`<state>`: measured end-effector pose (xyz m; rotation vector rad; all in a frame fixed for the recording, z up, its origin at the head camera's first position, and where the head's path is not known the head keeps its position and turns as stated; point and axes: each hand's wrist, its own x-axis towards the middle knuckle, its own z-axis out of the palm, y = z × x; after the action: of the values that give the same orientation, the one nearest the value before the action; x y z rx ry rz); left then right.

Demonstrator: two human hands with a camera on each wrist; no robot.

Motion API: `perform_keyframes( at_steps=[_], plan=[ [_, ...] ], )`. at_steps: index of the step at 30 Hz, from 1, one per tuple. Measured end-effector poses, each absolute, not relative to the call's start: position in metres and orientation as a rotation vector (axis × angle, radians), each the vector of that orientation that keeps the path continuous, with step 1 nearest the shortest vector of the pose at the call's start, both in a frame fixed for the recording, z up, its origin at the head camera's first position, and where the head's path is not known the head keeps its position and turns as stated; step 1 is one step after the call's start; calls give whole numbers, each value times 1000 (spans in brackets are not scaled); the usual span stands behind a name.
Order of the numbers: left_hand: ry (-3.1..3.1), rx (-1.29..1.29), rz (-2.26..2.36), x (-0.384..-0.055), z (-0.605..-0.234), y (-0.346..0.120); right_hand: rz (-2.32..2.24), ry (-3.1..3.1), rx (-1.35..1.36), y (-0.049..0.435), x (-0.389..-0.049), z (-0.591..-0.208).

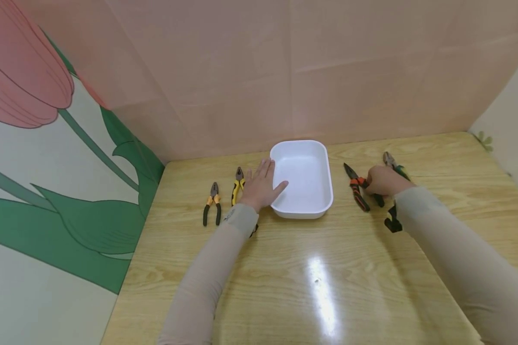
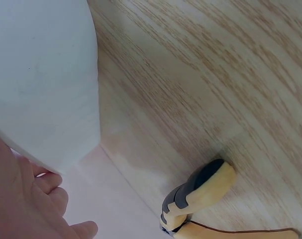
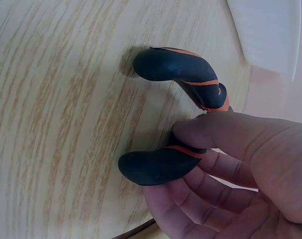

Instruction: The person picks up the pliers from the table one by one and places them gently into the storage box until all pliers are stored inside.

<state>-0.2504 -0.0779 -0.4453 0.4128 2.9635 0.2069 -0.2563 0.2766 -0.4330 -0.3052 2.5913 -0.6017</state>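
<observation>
My right hand (image 1: pixel 384 181) pinches one handle of the red-and-black pliers (image 1: pixel 356 191) between thumb and fingers. In the right wrist view, both dark handles (image 3: pixel 160 167) with orange stripes show spread apart, close over the wood. My left hand (image 1: pixel 261 189) lies with straight fingers along the left rim of the white plastic tub (image 1: pixel 304 211), thumb reaching over its inside. Near that hand are yellow-and-black pliers (image 1: pixel 239 179), partly hidden by it. Beyond the right hand lie green-handled pliers (image 1: pixel 389 159), their handles mostly covered by the hand and sleeve.
Orange-and-black pliers (image 1: pixel 215 199) lie at the left of the wooden table (image 1: pixel 285 282). A black strap (image 1: pixel 394 223) hangs by the right wrist. A pinkish cloth-like wall (image 1: pixel 241 86) rises behind the table, and a tulip-patterned wall (image 1: pixel 69 158) stands at left.
</observation>
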Motion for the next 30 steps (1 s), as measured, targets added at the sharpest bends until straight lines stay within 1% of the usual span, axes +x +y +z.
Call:
perform_keyframes(
  at_steps=[16, 30],
  plan=[
    [2966, 411, 216, -249, -443, -78, -537, 2638, -331, 276, -256, -437],
    [2963, 394, 220, -250, -443, -77, -579, 2637, -343, 280, -259, -444]
  ],
)
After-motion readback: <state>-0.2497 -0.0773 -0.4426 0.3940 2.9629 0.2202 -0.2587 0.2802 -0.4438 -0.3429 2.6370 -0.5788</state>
